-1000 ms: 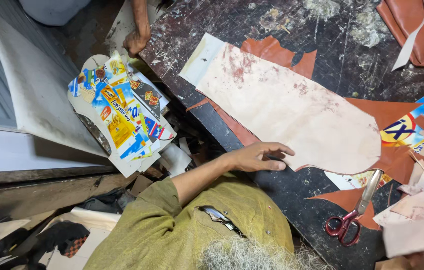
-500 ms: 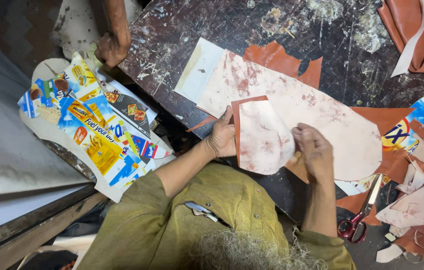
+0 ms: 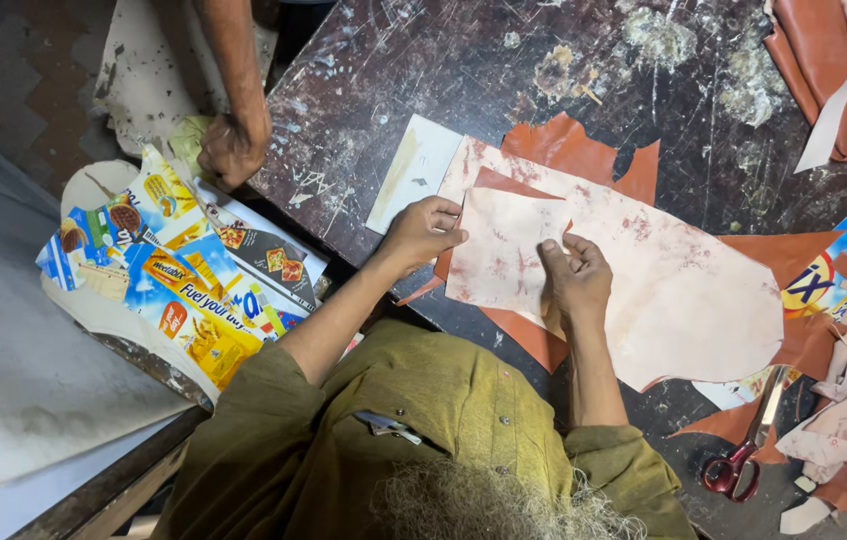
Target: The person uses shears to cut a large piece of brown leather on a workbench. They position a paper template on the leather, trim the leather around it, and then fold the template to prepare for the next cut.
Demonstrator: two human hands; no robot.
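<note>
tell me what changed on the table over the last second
The right hand came in and joined the left hand on a small pale piece, now pinned flat on the big pale sheet; earlier only the left hand rested there. The scissors and the other person's hand stayed put.

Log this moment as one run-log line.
left hand: holds pale sheet edge | right hand: pinches same sheet | under it: brown leather piece | red-handled scissors: lying on table
</note>
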